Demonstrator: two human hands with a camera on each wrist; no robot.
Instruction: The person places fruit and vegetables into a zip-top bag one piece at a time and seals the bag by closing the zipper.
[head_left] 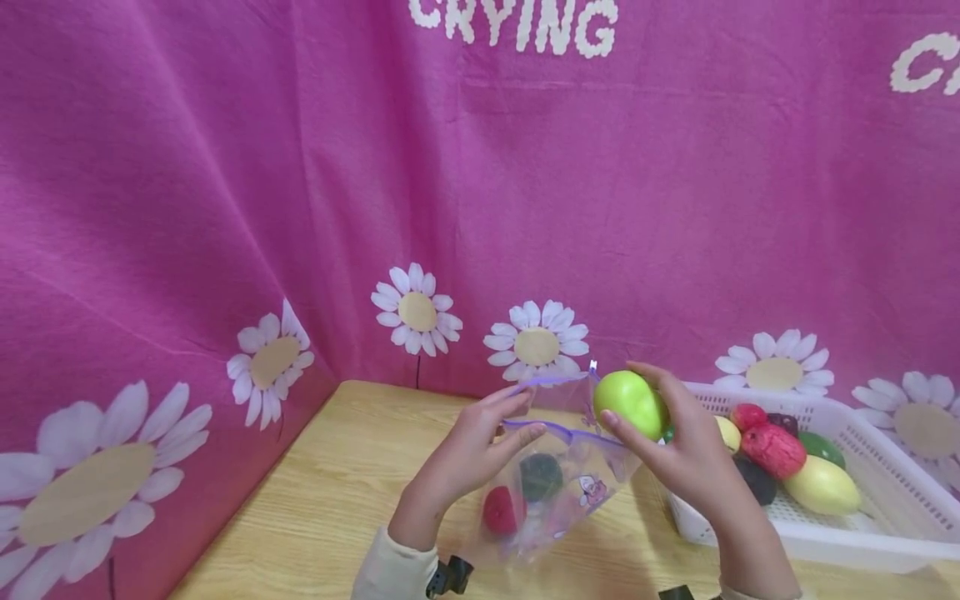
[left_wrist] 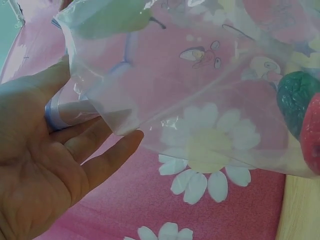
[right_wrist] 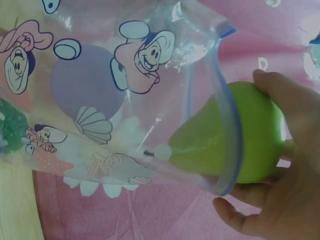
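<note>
My left hand (head_left: 468, 446) holds the clear zip bag (head_left: 577, 454) by its blue-edged mouth, with the thumb at the near edge and fingers at the far edge. The mouth gapes toward the right. In my right hand (head_left: 693, 454) is a green pear (head_left: 626, 404), gripped round its wide end. Its stem end points into the bag, and the right wrist view shows the narrow part of the pear (right_wrist: 200, 142) past the zip edge. Down in the bag lie a red fruit (head_left: 502, 510) and a lumpy dark green one (left_wrist: 298, 102). Cartoon prints cover the bag's side.
A white plastic basket (head_left: 825, 546) stands on the right of the wooden table (head_left: 360, 467). It holds several fruits and vegetables, among them a yellow one (head_left: 821, 485) and a rough red one (head_left: 776, 450). Pink cloth (head_left: 637, 208) with daisies hangs behind and at the left.
</note>
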